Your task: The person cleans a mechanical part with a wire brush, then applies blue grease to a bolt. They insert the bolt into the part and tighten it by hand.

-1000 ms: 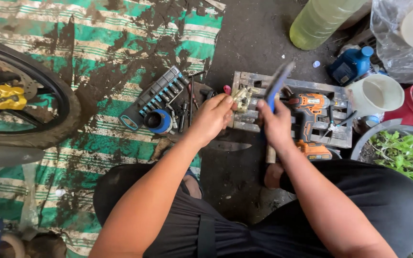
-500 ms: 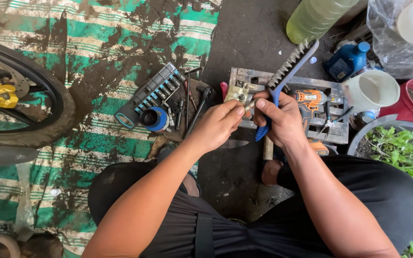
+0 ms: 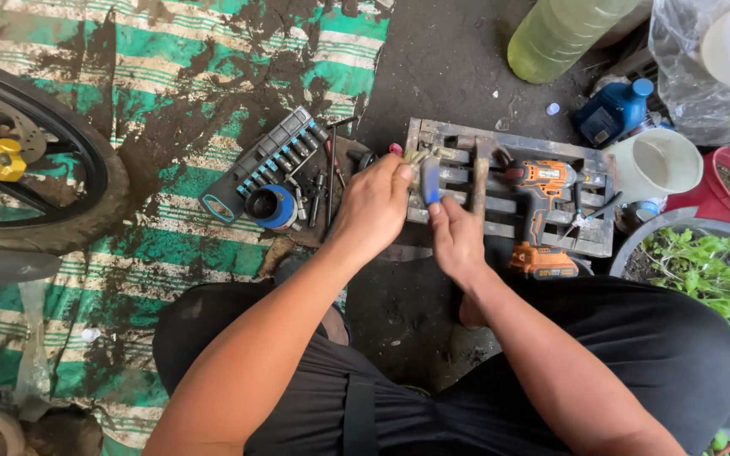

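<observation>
I sit over a small grey wooden pallet (image 3: 500, 139) on dark ground. My left hand (image 3: 373, 207) pinches a small dirty metal part (image 3: 420, 158) just above the pallet's left end. My right hand (image 3: 456, 241) is right beside it, gripping the blue handle of a brush (image 3: 429, 186) that is pressed up against the part. The bristle end of the brush is mostly hidden between the two hands.
An orange cordless drill (image 3: 542, 211) lies on the pallet. A socket set (image 3: 264, 160), a blue round tin (image 3: 272, 207) and loose tools rest on a muddy green striped mat (image 3: 171, 76). A motorcycle wheel (image 3: 86, 169) is on the left. Bottles, a white jug (image 3: 656, 165) and potted plants (image 3: 711, 279) are on the right.
The right hand has brought the brush down from a raised, tilted position to the part in the left hand. Both hands have shifted slightly left over the pallet's end.
</observation>
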